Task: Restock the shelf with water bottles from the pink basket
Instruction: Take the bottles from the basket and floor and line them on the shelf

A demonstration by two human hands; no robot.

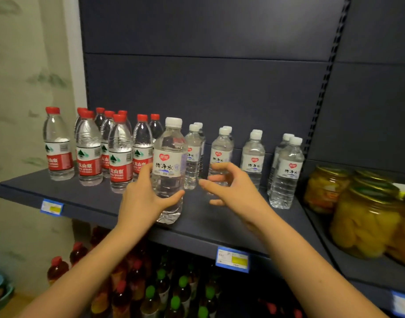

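Red-capped water bottles [89,148] crowded the left of the dark shelf [86,193] as I watched. My left hand [144,198] gripped a white-capped water bottle [170,166] standing upright near the front edge. My right hand [233,187] hovered just beside it, fingers loosely spread and holding nothing, before more white-capped bottles [286,171].

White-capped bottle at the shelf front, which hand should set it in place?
Left. The left hand already grips the white-capped bottle; the right hand hovers open beside it, holding nothing.
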